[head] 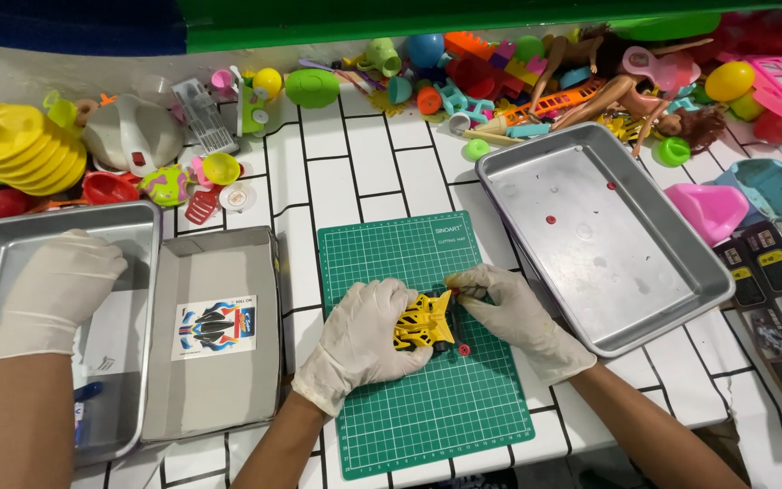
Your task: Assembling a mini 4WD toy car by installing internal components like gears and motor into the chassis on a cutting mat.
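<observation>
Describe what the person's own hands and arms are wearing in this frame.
Both the left hand and right hand wear thin, off-white disposable gloves, wrinkled and gathered at the wrists. Past the cuffs the forearms are bare: no sleeves, watch or jewellery show. A third gloved hand at far left wears the same kind.

Worn on the head, looking steeply down from close above a white tiled table (355,172). Green cutting mat (427,398) near frame centre, toward 6 o'clock; toy pile (518,63) at 12 o'clock, along the far edge. Only one view, nothing shared.
</observation>
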